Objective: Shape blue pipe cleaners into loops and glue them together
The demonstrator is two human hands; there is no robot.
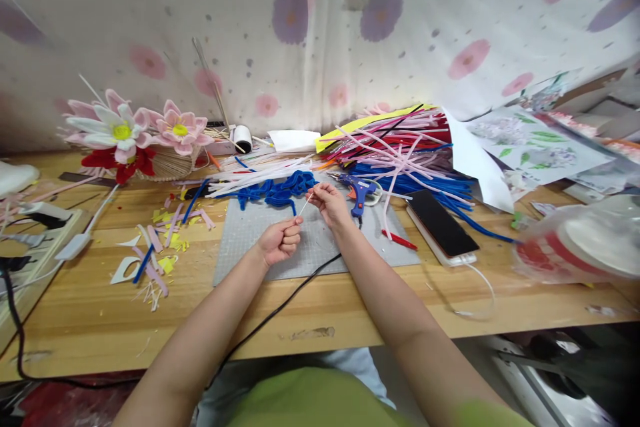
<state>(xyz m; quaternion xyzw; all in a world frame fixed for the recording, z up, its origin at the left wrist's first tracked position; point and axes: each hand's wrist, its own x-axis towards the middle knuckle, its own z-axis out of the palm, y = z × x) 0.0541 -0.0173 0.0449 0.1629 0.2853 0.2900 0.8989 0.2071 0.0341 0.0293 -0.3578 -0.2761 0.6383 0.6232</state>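
A thin white strand (305, 205) runs between my two hands above the grey cutting mat (240, 247); I cannot make out whether it is a wire or a thin stick. My left hand (281, 241) is closed, with the strand's lower end at its thumb and forefinger. Higher up and to the right, my right hand (327, 205) pinches the other end. Bent blue pipe cleaners (280, 190) lie just behind the hands. Beside the right hand rests a blue glue gun (361, 193), and a red pen-like tool (400, 240) lies at the mat's right.
Pink and white fuzzy flowers (123, 133) stand at the left, near scattered scraps (155, 253). Bundled pipe cleaners (395, 147) fill the back. At the right are a phone (443, 221) and a plastic tub (580, 240). A black cord (280, 307) crosses the table front.
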